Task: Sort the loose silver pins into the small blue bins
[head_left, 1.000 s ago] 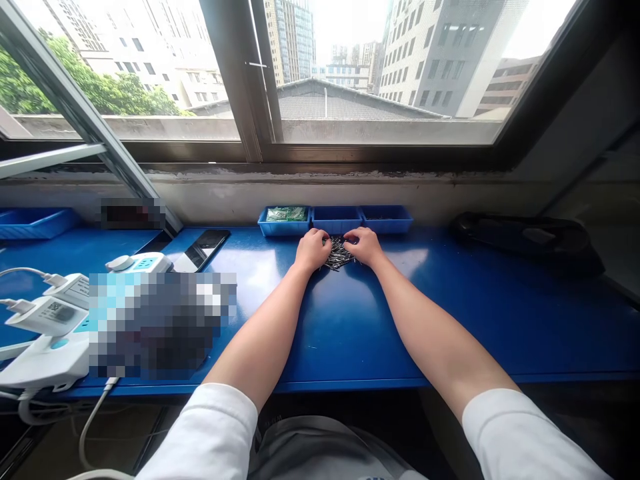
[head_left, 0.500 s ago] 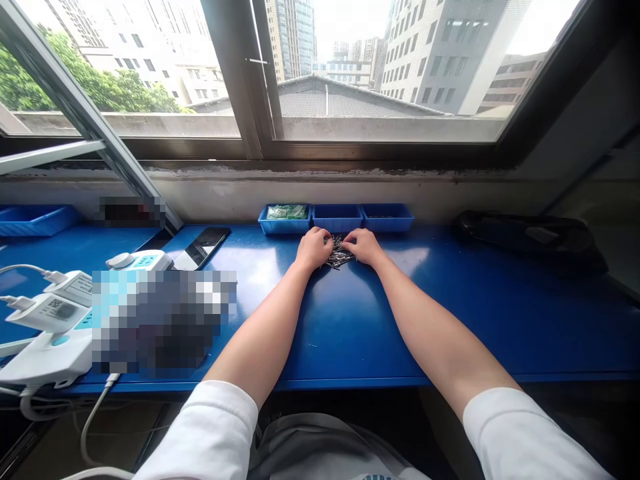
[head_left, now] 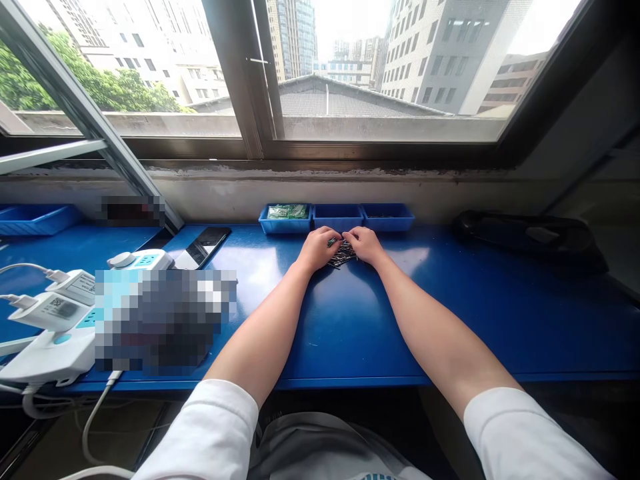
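Note:
A pile of thin dark and silvery metal pieces (head_left: 343, 256), too small to name, lies on the blue table (head_left: 350, 327). My left hand (head_left: 319, 248) is curled at the pile's left side, its thumb and fingers pinched. From the right, my right hand (head_left: 365, 245) pinches in the same way over the far edge of the pile. The fingertips of both hands almost meet; what is between them cannot be made out. Just beyond stand three small blue bins: a left bin (head_left: 280, 227) with green-and-white packets, a middle bin (head_left: 337, 223), and a right bin (head_left: 389, 224) with small dark pieces.
To the left are a phone (head_left: 204, 248), a white power strip (head_left: 47, 357) with plugs and cables, and a blurred-out object (head_left: 165, 320). A blue tray (head_left: 37, 223) stands at the far left. A dark bag (head_left: 530, 241) lies at the right by the wall.
My hands have drawn closer together over the pile, the fingertips now almost touching. The bins and other things have stayed where they were.

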